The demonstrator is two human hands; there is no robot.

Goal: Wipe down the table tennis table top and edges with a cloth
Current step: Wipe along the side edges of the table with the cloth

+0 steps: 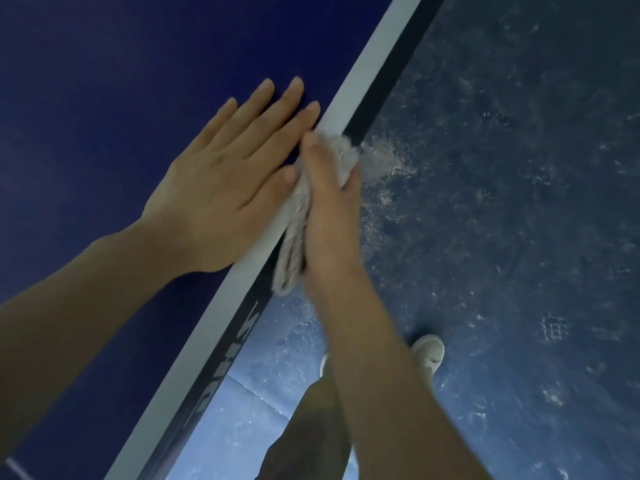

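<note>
My right hand [329,206] clamps the cloth [294,244] against the table [121,81] edge, thumb on top, fingers over the side. The cloth bunches under my palm. My left hand [225,181] lies flat, fingers straight, just beside it.

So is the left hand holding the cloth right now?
No, the left hand lies flat on the blue table top, while the right hand presses the cloth against the table's edge.

table top [104,81] navy | edge stripe [374,60] white | cloth [294,244] beige | floor [519,202] speckled dark
</note>
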